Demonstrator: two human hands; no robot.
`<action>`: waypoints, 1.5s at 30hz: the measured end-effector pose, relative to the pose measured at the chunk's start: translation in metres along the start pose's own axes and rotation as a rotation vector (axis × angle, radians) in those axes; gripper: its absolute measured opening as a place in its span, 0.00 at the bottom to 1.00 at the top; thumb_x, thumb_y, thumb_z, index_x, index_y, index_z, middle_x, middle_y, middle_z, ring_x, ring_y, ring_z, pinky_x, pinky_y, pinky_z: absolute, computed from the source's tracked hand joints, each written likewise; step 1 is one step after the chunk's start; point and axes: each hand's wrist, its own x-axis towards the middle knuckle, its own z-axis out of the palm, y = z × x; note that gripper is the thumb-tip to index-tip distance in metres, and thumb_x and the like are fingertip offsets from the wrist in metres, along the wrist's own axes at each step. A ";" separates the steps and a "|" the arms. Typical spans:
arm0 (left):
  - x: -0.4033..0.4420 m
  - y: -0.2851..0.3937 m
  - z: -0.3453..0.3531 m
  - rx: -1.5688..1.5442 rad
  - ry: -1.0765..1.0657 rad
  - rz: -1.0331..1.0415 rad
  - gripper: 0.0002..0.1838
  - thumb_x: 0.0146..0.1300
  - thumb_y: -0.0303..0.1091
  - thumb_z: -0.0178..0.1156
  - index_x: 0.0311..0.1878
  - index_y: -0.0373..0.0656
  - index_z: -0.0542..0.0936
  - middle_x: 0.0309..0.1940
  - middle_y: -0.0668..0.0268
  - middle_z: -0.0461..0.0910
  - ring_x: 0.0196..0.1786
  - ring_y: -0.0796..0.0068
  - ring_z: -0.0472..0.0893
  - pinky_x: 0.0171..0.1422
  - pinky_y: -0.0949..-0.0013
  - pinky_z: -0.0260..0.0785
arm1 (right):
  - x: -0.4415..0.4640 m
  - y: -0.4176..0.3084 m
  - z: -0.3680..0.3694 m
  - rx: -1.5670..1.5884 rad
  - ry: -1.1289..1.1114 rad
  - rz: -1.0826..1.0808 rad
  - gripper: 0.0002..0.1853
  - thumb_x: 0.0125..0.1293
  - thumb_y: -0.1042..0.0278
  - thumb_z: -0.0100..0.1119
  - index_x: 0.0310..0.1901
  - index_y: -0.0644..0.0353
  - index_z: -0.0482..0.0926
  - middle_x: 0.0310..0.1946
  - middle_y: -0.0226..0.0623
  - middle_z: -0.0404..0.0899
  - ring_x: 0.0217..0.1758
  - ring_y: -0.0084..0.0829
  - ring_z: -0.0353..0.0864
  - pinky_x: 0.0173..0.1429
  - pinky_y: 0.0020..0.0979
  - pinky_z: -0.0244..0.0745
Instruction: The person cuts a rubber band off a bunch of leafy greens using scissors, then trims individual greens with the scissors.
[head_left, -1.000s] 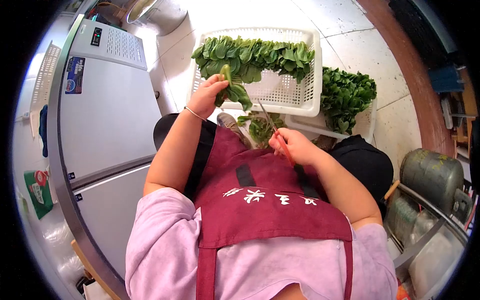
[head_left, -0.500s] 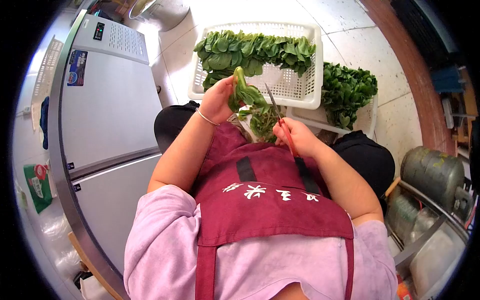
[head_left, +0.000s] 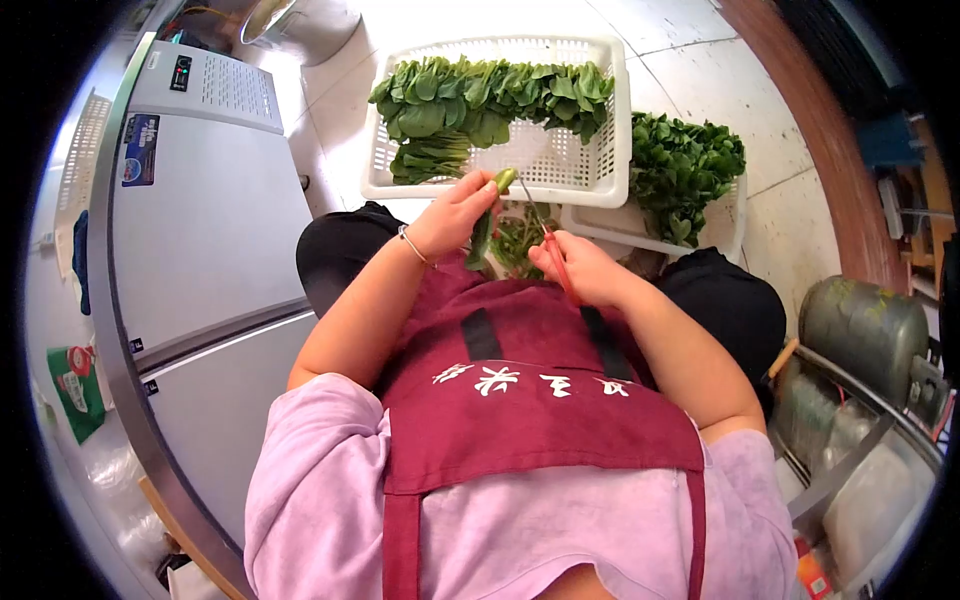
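Sitting just beside the stem end of the leafy green (head_left: 507, 180), the tips of the scissors (head_left: 555, 258) are pointed up close to the left hand (head_left: 462, 215). The stem is clamped between the left thumb and fingers, above the floor in front of the basket (head_left: 618, 185), leaves hanging below. The red handles are gripped by curled fingers of the right hand (head_left: 582, 268); whether the blades are parted or touch the stem cannot be told.

Main risk: a left fingertip could be nicked, since only a short length of stem is left past the grip. The stem could also be twisted or dropped if it is pinched too loosely, or cut askew because it is tilted. Scraps could be mixed in if the piece were dropped on the trimmings (head_left: 515, 240) below.

Versus half a second ago: the stem end, then pointed upward, is now tipped toward the scissors; the leaves, then spread to the right, are now hung under the hand. The gap between blades and stem has been nearly closed. The small bunch (head_left: 430, 158) in the basket's near left corner, partly hidden then, is now better exposed.
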 end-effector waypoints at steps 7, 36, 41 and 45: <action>-0.005 -0.014 0.009 0.777 0.007 0.135 0.12 0.72 0.38 0.46 0.44 0.38 0.70 0.28 0.65 0.70 0.33 0.75 0.68 0.40 0.69 0.66 | 0.000 -0.005 -0.002 -0.094 -0.111 0.031 0.32 0.64 0.36 0.48 0.36 0.67 0.74 0.33 0.53 0.79 0.38 0.47 0.79 0.44 0.40 0.72; -0.011 -0.032 -0.008 -0.895 -0.144 -0.055 0.15 0.71 0.48 0.46 0.39 0.46 0.73 0.38 0.67 0.73 0.47 0.68 0.74 0.55 0.64 0.67 | 0.009 0.014 0.010 0.285 -0.036 0.041 0.29 0.65 0.38 0.52 0.30 0.65 0.73 0.21 0.34 0.74 0.23 0.26 0.75 0.30 0.30 0.70; -0.009 -0.026 -0.005 -1.018 -0.307 -0.013 0.17 0.72 0.48 0.43 0.31 0.49 0.69 0.35 0.68 0.70 0.48 0.68 0.71 0.56 0.64 0.66 | 0.002 0.002 0.012 0.326 -0.009 0.040 0.24 0.65 0.45 0.55 0.31 0.64 0.74 0.21 0.33 0.74 0.24 0.24 0.74 0.31 0.28 0.70; -0.007 -0.016 0.008 -1.013 -0.231 0.036 0.19 0.73 0.47 0.41 0.29 0.47 0.70 0.33 0.65 0.72 0.49 0.63 0.72 0.58 0.62 0.66 | -0.010 -0.011 0.015 0.472 0.132 -0.142 0.14 0.61 0.60 0.63 0.35 0.64 0.75 0.24 0.31 0.75 0.26 0.21 0.72 0.34 0.26 0.71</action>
